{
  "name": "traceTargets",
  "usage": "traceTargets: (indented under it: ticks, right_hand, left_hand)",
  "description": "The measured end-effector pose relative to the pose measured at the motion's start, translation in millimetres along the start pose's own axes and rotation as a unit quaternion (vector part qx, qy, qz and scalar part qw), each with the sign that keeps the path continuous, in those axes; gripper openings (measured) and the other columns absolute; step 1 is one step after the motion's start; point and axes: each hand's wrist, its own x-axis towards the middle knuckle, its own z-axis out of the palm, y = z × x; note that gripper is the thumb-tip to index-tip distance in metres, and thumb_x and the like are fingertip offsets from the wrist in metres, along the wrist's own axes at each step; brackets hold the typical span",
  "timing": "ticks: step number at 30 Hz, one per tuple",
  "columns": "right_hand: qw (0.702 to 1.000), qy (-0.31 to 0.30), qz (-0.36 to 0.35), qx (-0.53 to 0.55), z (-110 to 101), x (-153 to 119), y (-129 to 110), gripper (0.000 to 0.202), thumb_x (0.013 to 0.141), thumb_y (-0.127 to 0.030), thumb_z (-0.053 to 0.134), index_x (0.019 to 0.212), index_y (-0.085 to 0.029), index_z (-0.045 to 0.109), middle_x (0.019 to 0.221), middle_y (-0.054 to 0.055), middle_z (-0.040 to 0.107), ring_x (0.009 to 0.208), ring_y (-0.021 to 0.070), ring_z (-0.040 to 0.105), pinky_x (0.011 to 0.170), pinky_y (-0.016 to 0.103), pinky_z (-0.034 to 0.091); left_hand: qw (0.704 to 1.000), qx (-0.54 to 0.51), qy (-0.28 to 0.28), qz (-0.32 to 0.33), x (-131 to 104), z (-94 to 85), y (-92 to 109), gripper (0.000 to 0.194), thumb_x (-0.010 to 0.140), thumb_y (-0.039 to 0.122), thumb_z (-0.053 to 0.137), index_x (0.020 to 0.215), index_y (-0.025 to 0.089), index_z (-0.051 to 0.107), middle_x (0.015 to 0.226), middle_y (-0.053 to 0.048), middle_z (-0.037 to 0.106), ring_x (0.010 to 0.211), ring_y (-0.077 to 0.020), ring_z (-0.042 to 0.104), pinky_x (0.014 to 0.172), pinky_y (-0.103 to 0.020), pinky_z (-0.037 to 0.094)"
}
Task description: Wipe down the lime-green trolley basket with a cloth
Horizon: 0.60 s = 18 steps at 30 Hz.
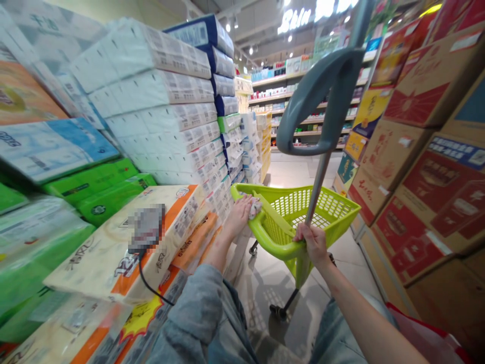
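A lime-green wheeled shopping basket (275, 247) stands in front of me, its perforated interior visible. My left hand (239, 216) presses a crumpled, pale patterned cloth (255, 208) against the left part of the basket's rim. The fingers curl over the cloth, partly out of sight. My right hand (313, 243) is closed around the lower end of the metal pole (319, 186), just at the near rim. Higher on the pole sits a grey loop handle (290, 124), with neither hand on it.
Stacked white tissue packs (178, 119) rise on the left. A blurred-out device with a black cable (146, 283) lies on a cream-and-orange tissue pack (102, 253). Cardboard cartons (409, 106) line the right side. Tiled floor (291, 169) leads to stocked shelves (280, 93).
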Motion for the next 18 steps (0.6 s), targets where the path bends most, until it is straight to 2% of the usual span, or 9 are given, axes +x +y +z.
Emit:
traceTargets:
  ticks: [2, 6, 14, 18]
  right_hand:
    - [1.0, 0.002, 0.001, 0.002, -0.6, 0.0, 0.0, 0.045, 0.082, -0.052, 0.047, 0.052, -0.02, 0.05, 0.047, 0.0, 0.053, 0.046, 0.0118, 0.051, 0.047, 0.025, 0.041]
    - [1.0, 0.011, 0.006, -0.001, -4.1, -0.6, 1.9, 0.045, 0.082, -0.053, 0.047, 0.052, -0.02, 0.05, 0.046, 0.0, 0.053, 0.045, 0.0114, 0.05, 0.046, 0.025, 0.041]
    - [1.0, 0.025, 0.007, 0.004, -15.9, 2.5, 5.7, 0.045, 0.083, -0.051, 0.045, 0.051, -0.02, 0.047, 0.046, -0.001, 0.051, 0.045, 0.0112, 0.048, 0.047, 0.025, 0.04]
    - [0.999, 0.026, -0.013, -0.045, -26.8, 7.3, 4.3, 0.044, 0.086, -0.048, 0.042, 0.053, -0.02, 0.049, 0.049, 0.0, 0.052, 0.049, 0.012, 0.05, 0.051, 0.026, 0.042]
  left_hand:
    - [1.0, 0.001, 0.01, -0.027, 2.3, 2.8, -8.0, 0.047, 0.094, 0.031, 0.018, 0.129, 0.015, 0.046, 0.137, -0.007, 0.044, 0.134, -0.0184, 0.028, 0.111, -0.045, 0.023]
    - [0.999, 0.004, 0.042, 0.002, -6.5, 8.7, -2.6, 0.046, 0.094, 0.033, 0.02, 0.128, 0.016, 0.046, 0.135, -0.007, 0.047, 0.132, -0.0182, 0.03, 0.111, -0.045, 0.022]
    - [0.995, -0.002, 0.053, 0.087, -43.7, 11.5, 50.5, 0.041, 0.094, 0.03, 0.024, 0.124, 0.022, 0.051, 0.131, -0.004, 0.051, 0.127, -0.0166, 0.039, 0.112, -0.045, 0.021]
    - [0.992, 0.007, 0.038, 0.121, -47.8, 12.4, 66.6, 0.038, 0.094, 0.029, 0.028, 0.121, 0.022, 0.052, 0.125, -0.003, 0.056, 0.128, -0.0158, 0.039, 0.113, -0.044, 0.02]
